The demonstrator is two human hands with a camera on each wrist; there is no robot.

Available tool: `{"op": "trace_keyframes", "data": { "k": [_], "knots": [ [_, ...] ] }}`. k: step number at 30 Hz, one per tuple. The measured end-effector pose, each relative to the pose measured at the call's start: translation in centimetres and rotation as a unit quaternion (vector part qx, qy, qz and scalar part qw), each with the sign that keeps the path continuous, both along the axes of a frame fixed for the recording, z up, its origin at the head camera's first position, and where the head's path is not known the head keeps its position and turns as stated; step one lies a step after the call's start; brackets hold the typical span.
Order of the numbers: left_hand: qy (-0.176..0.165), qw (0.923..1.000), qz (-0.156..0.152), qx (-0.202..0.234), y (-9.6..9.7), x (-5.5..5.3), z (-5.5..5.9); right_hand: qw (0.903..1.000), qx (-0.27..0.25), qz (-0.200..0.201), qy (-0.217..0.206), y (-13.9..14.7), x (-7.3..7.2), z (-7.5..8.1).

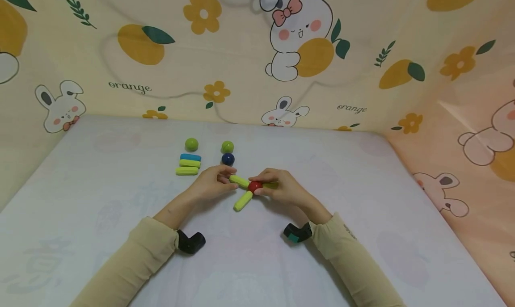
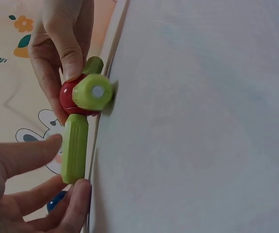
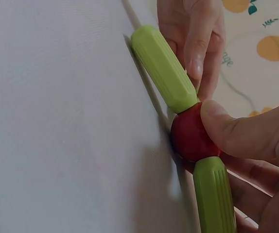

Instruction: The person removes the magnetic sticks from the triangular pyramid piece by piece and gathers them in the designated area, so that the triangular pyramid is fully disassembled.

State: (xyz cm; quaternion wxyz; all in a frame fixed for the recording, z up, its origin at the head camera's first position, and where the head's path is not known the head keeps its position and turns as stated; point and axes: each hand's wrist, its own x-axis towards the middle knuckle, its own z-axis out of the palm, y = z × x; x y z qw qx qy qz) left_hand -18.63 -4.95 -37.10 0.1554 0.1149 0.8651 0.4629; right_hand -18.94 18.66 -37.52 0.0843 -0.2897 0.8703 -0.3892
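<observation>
A red ball [image 1: 255, 186] lies on the white surface [image 1: 362, 199] near the middle, with three green sticks joined to it. It is steadied by the right hand [image 1: 281, 187], whose grip is closed on it: the thumb is pressed onto the ball, as the right wrist view shows, probably so that it does not roll while sticks are joined. One stick [image 1: 239, 180] runs to the far left and is pinched at its outer end by the left hand [image 1: 211, 184], apparently to keep it seated against the ball. A second stick [image 1: 243, 201] points toward the near left and lies free on the surface. A third [image 1: 271, 185] runs right, mostly hidden under the right hand's fingers.

Farther away and to the left, spare pieces are laid out in reach: a stack of sticks [image 1: 188, 164], one blue above two green, a green ball [image 1: 191, 144], another green ball [image 1: 227, 146], and a dark blue ball [image 1: 227, 159].
</observation>
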Motion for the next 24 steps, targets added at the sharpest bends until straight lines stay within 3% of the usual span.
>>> {"op": "trace_keyframes", "data": {
  "k": [24],
  "knots": [
    [0.012,0.9998,-0.013,-0.004,-0.25,-0.17,-0.31,0.9998,-0.005,-0.015,-0.015,-0.12,0.09,-0.14]
  ]
}}
